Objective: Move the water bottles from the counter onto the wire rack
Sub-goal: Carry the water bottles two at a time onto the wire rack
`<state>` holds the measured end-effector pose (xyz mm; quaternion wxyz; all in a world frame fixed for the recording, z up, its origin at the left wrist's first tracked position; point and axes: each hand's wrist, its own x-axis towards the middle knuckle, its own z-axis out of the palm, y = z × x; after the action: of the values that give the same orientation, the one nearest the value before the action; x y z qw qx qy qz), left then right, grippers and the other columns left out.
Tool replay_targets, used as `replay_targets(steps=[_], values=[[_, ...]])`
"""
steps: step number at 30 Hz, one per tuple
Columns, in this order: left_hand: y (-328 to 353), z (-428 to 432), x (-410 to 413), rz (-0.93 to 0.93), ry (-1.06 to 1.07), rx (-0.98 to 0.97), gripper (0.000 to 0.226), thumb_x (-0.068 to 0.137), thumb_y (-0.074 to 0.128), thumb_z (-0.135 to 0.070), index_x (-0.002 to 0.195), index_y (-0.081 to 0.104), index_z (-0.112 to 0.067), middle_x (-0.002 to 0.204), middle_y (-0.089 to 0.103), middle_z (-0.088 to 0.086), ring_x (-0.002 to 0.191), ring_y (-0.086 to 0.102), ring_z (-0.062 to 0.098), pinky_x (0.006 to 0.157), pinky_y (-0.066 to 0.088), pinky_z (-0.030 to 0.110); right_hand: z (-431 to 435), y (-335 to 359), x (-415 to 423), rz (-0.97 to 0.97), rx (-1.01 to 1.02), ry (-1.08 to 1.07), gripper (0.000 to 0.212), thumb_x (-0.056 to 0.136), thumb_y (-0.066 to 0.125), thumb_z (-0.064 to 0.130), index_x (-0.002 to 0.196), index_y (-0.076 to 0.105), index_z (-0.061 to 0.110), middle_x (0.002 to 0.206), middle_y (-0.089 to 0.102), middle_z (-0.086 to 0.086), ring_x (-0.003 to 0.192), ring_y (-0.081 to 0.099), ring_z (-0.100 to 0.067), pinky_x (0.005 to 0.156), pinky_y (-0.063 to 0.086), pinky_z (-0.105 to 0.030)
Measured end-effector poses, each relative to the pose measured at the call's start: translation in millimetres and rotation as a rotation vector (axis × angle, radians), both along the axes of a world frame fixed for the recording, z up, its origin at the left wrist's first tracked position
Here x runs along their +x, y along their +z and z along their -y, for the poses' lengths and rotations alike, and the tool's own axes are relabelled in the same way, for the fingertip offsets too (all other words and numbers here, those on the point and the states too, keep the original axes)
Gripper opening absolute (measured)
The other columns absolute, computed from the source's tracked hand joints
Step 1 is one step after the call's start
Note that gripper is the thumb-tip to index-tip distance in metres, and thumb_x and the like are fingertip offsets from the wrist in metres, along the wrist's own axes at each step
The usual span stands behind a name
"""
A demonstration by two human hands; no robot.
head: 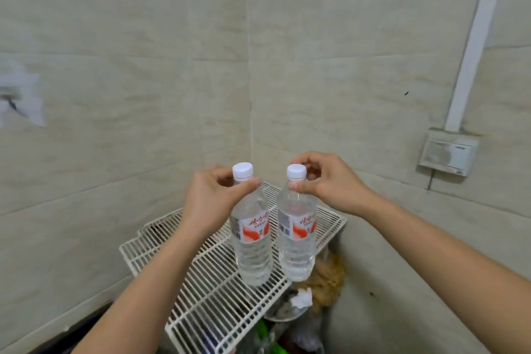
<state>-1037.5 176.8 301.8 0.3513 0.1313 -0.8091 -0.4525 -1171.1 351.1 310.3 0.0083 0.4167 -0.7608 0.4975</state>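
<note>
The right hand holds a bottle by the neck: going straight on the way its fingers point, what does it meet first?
The right hand points leftward, so past its right bottle, likely the left bottle near the cap, held by the left hand. Depth is unclear; it could miss.

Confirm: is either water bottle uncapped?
No, the left bottle and right bottle are both capped, pinched at the neck by the left hand and right hand.

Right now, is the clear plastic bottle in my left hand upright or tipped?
Upright: the clear plastic bottle has its white cap uppermost, base toward the white wire rack, left hand pinching its neck.
</note>
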Motion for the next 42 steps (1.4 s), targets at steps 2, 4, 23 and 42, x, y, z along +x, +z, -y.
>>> replay_targets(steps=[2, 4, 23, 42], values=[[-3.3, 10.5, -31.9, 0.023, 0.002, 0.028, 0.014, 0.069, 0.080, -0.036, 0.073, 0.076, -0.023, 0.076, 0.071, 0.003, 0.071, 0.067, 0.013, 0.065, 0.053, 0.035, 14.3, 1.6, -32.1, -0.010, 0.031, -0.023, 0.027, 0.072, 0.082, 0.013, 0.088, 0.064, 0.025, 0.085, 0.069, -0.001, 0.075, 0.059, -0.012, 0.075, 0.051, -0.036], [-10.0, 22.7, -63.7, 0.061, 0.006, 0.079, 0.009, 0.070, 0.080, -0.033, 0.070, 0.074, -0.028, 0.073, 0.073, -0.005, 0.074, 0.070, 0.011, 0.065, 0.055, 0.033, 31.0, -0.6, -63.4, 0.005, 0.047, -0.038, 0.027, 0.072, 0.082, 0.013, 0.088, 0.063, 0.024, 0.085, 0.068, -0.001, 0.076, 0.060, -0.014, 0.076, 0.052, -0.038], [-35.2, 125.1, -279.4, 0.065, 0.375, 0.116, 0.024, 0.069, 0.080, -0.031, 0.076, 0.073, -0.009, 0.072, 0.066, 0.002, 0.070, 0.062, 0.017, 0.066, 0.050, 0.037, 212.8, -35.2, -288.7, 0.003, 0.132, 0.001, 0.020, 0.075, 0.072, 0.029, 0.086, 0.056, 0.032, 0.090, 0.065, 0.006, 0.085, 0.062, -0.020, 0.081, 0.053, -0.041], [-31.2, 153.4, -326.9, 0.065, 0.420, 0.170, 0.029, 0.075, 0.077, -0.029, 0.101, 0.074, -0.017, 0.089, 0.073, 0.001, 0.081, 0.066, 0.014, 0.077, 0.057, 0.038, 253.9, -26.8, -328.5, -0.066, 0.252, 0.010, 0.028, 0.084, 0.067, 0.031, 0.109, 0.056, 0.025, 0.106, 0.066, -0.002, 0.096, 0.062, -0.027, 0.084, 0.054, -0.046]])
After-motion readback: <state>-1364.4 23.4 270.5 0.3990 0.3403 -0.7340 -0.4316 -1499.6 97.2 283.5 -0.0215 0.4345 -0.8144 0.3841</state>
